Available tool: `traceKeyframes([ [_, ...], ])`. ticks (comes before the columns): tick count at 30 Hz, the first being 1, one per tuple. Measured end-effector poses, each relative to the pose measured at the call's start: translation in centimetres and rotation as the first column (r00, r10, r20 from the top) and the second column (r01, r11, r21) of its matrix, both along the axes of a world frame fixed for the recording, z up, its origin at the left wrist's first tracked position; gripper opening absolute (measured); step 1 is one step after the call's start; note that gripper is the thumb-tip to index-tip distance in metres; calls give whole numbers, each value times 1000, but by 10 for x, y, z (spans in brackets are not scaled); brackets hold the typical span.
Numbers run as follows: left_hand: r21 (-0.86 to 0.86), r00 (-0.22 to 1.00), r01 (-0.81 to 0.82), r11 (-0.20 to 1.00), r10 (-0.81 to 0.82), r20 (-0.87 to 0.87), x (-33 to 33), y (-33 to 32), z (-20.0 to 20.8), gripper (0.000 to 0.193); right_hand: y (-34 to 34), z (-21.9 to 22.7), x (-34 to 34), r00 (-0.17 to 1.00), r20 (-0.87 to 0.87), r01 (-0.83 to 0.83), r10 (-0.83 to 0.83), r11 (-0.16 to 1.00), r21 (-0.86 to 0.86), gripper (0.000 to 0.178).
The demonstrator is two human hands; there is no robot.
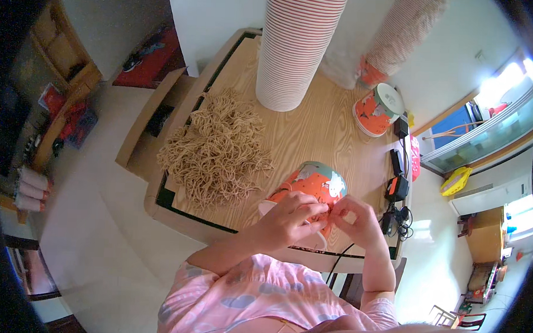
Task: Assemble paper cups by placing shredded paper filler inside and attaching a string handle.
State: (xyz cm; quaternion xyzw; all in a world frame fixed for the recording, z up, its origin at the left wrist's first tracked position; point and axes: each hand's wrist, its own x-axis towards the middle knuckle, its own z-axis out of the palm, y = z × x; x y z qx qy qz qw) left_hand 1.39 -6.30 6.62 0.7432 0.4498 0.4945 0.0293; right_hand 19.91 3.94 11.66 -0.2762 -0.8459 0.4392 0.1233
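An orange paper bucket [306, 184] with white printed figures and a grey-green base lies tilted at the table's front edge, its open rim toward me. My left hand [294, 219] rests across its side, fingers bent and pinched together. From the right, my right hand [358, 219] meets it, thumb and forefinger pressed together at the bucket's wall. Whatever is between the fingertips is too small to make out. Left of the bucket lies a big loose heap of tan cords [220, 153].
A tall stack of nested white paper buckets [297, 50] stands behind the cords. Farther right are a bagged stack [406, 36] and another orange bucket [377, 111], upside down. Black power adapters [397, 187] and cables line the table's right edge. An open cardboard box [150, 124] adjoins its left side.
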Motion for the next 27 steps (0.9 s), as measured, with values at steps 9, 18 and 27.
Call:
traceKeyframes([
  [9, 170, 986, 67, 983, -39, -160, 4, -2, 0, 27, 16, -8, 2, 943, -46, 331, -329, 922, 202, 13],
  [18, 168, 986, 58, 984, -30, -164, 8, 0, -6, 27, 17, 3, -3, 963, -27, 267, -267, 945, 190, 13],
  [27, 180, 983, 89, 980, -58, -173, 11, -2, -13, 26, 43, -18, 4, 961, 70, 242, -268, 934, 263, 11],
])
